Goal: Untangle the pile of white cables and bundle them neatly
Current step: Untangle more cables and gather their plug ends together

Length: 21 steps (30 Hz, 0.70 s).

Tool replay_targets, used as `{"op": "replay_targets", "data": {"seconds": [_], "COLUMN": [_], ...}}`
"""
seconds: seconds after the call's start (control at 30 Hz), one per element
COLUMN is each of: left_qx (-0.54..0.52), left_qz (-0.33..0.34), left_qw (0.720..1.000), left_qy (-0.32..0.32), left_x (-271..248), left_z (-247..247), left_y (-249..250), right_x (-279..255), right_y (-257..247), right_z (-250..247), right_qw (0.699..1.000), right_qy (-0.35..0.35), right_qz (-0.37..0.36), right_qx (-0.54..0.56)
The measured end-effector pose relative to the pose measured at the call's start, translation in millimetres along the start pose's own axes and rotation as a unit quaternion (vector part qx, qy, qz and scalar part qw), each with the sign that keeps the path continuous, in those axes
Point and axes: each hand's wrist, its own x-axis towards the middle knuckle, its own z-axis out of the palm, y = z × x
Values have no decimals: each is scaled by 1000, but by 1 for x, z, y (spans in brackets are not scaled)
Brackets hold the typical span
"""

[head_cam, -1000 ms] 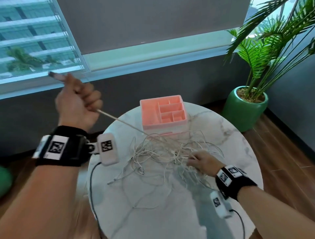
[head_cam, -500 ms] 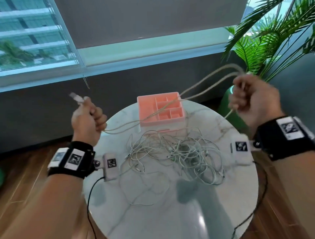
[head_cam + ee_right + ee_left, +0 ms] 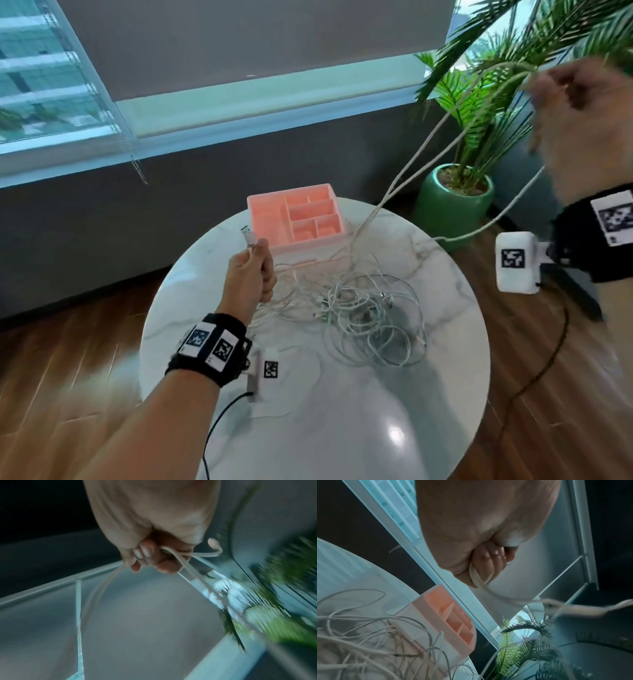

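Observation:
A tangled pile of white cables [image 3: 363, 308] lies on the round marble table [image 3: 342, 428]. My left hand [image 3: 255, 270] grips one white cable just below its USB plug [image 3: 246, 234], low over the table beside the pile; in the left wrist view the left hand [image 3: 481, 566] curls round the cable [image 3: 475, 574]. My right hand [image 3: 582, 113] is raised high at the far right, blurred, gripping the same cable's doubled strands [image 3: 428, 144], which rise from the pile. In the right wrist view the right hand [image 3: 154, 555] has its fingers curled over the looped cable [image 3: 180, 555].
A pink compartment organiser [image 3: 296, 219] stands at the table's far edge behind the pile. A potted palm in a green pot [image 3: 452, 202] sits on the wooden floor at right, close to my raised right hand. A window with a blind fills the back wall.
My right hand rose from the pile, took hold of the cable and pulled it up to the right. My left hand came down from high left to just above the table.

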Motion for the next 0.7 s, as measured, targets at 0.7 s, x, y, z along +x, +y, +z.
{"op": "replay_targets", "data": {"seconds": [0.7], "left_qx": [351], "left_qz": [192], "left_qw": [894], "left_qy": [-204], "left_x": [-9], "left_z": [67], "left_y": [58], "right_x": [-123], "right_y": [30], "right_z": [108], "right_qw": [898], "right_qy": [-438], "right_qz": [50], "right_qx": [5]}}
